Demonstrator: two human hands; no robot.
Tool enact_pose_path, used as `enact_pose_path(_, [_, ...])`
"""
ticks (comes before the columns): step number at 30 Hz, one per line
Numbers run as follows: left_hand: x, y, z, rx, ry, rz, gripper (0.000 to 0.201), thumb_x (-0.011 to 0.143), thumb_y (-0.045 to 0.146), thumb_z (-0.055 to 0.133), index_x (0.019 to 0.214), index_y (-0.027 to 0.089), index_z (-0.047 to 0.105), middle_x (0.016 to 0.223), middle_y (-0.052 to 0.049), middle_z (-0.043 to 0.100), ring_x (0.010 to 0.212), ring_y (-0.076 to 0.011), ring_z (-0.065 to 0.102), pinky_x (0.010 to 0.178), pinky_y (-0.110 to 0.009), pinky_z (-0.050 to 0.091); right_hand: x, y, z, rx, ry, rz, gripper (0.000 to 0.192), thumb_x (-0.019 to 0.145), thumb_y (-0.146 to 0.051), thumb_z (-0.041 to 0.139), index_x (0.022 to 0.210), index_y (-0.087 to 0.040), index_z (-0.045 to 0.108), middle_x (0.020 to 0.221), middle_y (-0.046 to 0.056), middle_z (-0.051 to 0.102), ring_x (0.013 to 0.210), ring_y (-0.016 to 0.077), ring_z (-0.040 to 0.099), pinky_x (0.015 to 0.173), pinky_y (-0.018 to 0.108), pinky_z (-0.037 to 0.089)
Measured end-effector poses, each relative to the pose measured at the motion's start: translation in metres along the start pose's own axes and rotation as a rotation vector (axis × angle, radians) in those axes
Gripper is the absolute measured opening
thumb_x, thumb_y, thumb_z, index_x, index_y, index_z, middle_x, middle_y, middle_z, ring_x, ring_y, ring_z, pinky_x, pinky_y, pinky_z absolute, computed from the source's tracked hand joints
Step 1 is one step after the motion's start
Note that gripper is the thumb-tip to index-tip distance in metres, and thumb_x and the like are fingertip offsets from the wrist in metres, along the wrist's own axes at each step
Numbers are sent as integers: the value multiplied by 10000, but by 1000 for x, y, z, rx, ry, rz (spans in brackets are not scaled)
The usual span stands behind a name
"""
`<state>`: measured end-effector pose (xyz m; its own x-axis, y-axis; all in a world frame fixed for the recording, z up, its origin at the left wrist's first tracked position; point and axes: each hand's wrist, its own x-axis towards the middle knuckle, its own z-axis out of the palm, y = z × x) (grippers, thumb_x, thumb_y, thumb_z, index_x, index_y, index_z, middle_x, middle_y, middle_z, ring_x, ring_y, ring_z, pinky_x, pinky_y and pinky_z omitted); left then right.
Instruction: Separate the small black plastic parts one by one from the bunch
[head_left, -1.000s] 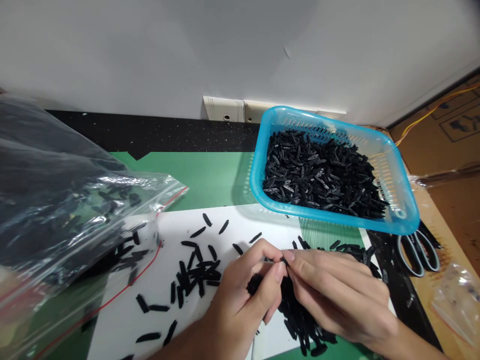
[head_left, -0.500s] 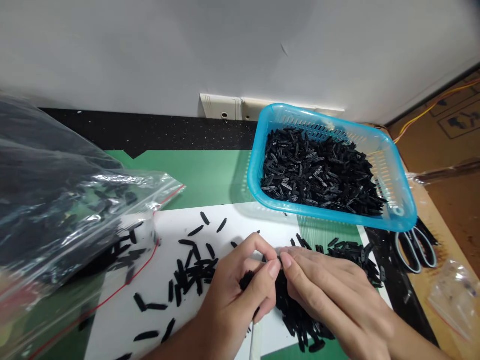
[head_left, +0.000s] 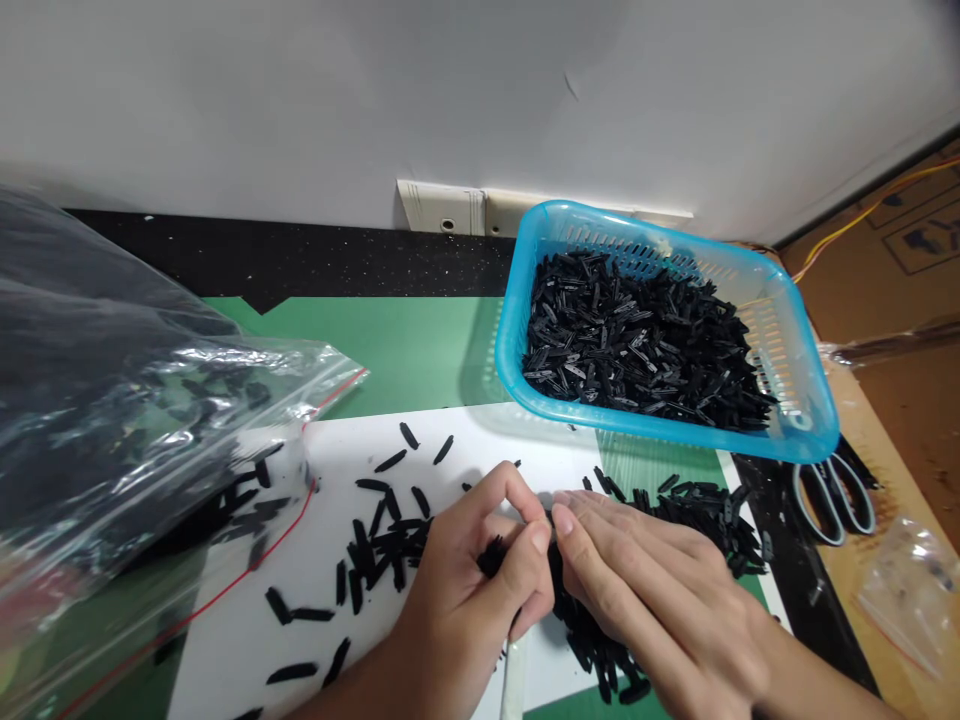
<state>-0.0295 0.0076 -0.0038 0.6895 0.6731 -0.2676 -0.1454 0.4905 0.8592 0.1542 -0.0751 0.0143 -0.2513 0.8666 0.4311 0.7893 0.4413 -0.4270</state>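
Note:
My left hand (head_left: 480, 590) and my right hand (head_left: 645, 590) meet fingertip to fingertip over a white sheet (head_left: 330, 620) on the table. Between the thumbs and forefingers they pinch a small black plastic piece (head_left: 546, 518), mostly hidden. The left hand also cups several black pieces (head_left: 491, 557) in its palm. Under and beside the right hand lies a pile of black pieces (head_left: 675, 505). Loose black pieces (head_left: 390, 535) are scattered on the sheet left of the hands.
A blue basket (head_left: 814, 420) heaped with black pieces stands at the back right. A large clear zip bag (head_left: 112, 400) of black pieces lies at the left. Scissors (head_left: 836, 495) lie by the basket. A small clear bag (head_left: 907, 590) sits at the far right.
Both hands have shifted slightly left and toward me, still pinched together on the piece. The view has tilted a little; nothing else has moved.

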Motion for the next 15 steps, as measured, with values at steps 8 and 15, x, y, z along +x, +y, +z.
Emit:
enact_pose_path(8, [2,0,0,-32,5,-11,306,1184,410,553,934,244,492,538,118,501,469,-69,294,513,-218,252,-1,-6,8,35,51,12,427,1188,-80,402,1531,45,623,1334,234,840,1391,322,762,1153,472,701])
enact_pose_path(15, [2,-2,-1,-32,-2,23,315,1177,420,567,928,252,473,530,122,494,450,-62,287,488,-201,236,0,-2,4,79,45,18,391,1182,-76,456,1503,36,649,1356,220,834,1419,297,744,1188,448,675])
